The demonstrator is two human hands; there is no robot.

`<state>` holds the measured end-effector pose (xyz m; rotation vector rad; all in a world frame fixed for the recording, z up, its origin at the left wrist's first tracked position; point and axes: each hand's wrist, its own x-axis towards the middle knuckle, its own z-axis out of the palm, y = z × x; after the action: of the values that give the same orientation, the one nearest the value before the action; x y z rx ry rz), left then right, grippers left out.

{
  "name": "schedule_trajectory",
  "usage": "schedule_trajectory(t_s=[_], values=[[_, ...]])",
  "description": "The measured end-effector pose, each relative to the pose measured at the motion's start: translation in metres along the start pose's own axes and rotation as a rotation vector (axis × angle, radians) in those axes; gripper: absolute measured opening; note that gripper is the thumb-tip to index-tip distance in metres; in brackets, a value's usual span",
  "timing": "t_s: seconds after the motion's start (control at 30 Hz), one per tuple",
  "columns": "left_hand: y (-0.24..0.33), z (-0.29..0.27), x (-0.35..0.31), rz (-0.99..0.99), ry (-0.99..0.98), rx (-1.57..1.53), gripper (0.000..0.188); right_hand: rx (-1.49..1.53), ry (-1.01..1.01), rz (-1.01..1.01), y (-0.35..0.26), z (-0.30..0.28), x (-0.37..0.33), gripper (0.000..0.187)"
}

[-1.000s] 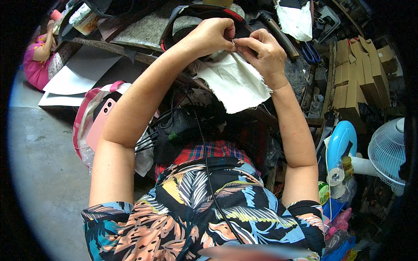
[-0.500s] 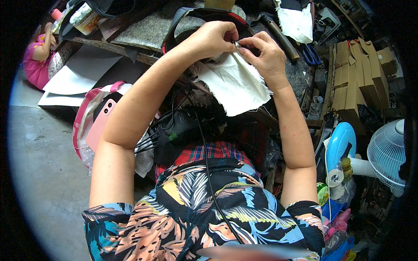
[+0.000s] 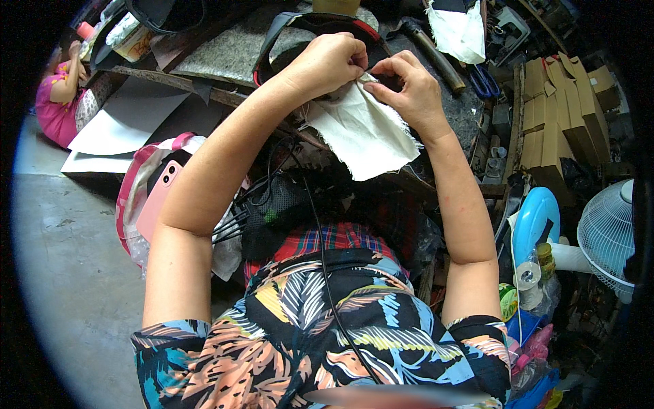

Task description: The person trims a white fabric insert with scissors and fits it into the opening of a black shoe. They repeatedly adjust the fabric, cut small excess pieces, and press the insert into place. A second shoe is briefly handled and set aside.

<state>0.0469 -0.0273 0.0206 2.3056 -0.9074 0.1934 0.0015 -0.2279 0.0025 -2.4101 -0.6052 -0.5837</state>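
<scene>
A piece of white cloth [image 3: 368, 133] with frayed edges hangs over the near side of the workbench. My left hand [image 3: 334, 60] is closed, pinching the cloth's upper edge between thumb and fingers. Close beside it, my right hand [image 3: 412, 88] is bent inward, its thumb against the cloth's top corner and its index finger just above. Exactly what lies between the right fingertips is too small to see. Behind both hands curves a black band with a red edge [image 3: 272, 42], partly hidden by my left hand.
A hammer-like tool with a thick handle [image 3: 436, 58], another white cloth [image 3: 458, 33] and blue-handled scissors [image 3: 485, 83] lie at the back right. Cardboard boxes [image 3: 545, 136] and a fan [image 3: 606, 232] stand right. Left are a pink phone [image 3: 158, 201] in a bag and a seated person [image 3: 60, 105].
My right thumb has shifted slightly left and down, and its gap from the index finger has widened. The cloth has moved a little left with my hands.
</scene>
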Motion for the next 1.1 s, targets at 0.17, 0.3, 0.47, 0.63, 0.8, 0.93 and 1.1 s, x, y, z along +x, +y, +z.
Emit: schedule_trajectory(t_s=[0.17, 0.3, 0.47, 0.63, 0.8, 0.93, 1.1], values=[[0.0, 0.001, 0.004, -0.034, 0.03, -0.036, 0.013, 0.104, 0.003, -0.008, 0.012, 0.007, 0.002, 0.027], [0.002, -0.004, 0.015, -0.32, 0.197, -0.722, 0.017, 0.08, -0.049, 0.007, 0.02, 0.012, 0.003, 0.022], [0.003, -0.002, 0.014, 0.007, 0.202, -0.044, 0.017, 0.112, 0.03, -0.035, 0.019, 0.009, 0.003, 0.014], [0.002, 0.001, -0.001, -0.054, 0.083, -0.17, 0.02, 0.055, 0.11, -0.057, 0.007, 0.005, 0.002, 0.013], [0.005, -0.002, -0.003, -0.013, 0.033, -0.12, 0.016, 0.075, 0.112, -0.052, 0.006, 0.004, 0.003, 0.011], [0.007, -0.006, -0.004, -0.077, 0.082, -0.207, 0.018, 0.095, 0.043, 0.03, 0.011, 0.002, 0.003, 0.008], [0.011, -0.007, -0.005, -0.032, 0.126, -0.019, 0.014, 0.156, 0.037, 0.016, 0.012, 0.001, 0.002, 0.007]])
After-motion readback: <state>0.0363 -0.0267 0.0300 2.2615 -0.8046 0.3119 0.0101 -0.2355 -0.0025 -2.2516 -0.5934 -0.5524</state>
